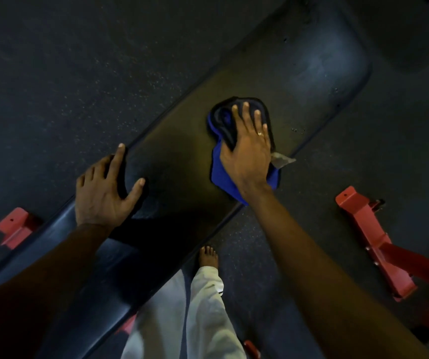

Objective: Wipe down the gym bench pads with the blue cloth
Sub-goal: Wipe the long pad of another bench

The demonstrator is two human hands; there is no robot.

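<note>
pressing one blue cloth (222, 174), two hands (247, 151) on one pad (182, 151)

There are 2 hands: 1 left hand (104, 193) and 1 right hand (247, 154). There is 1 blue cloth (221, 172), 1 long black pad (177, 156), 1 ring (259, 133) and 1 bare foot (208, 257). 2 red brackets show clearly: left bracket (14, 226), right bracket (374, 244).

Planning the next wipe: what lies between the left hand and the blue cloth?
Nothing: in the head view only bare pad separates the left hand from the blue cloth.
</note>
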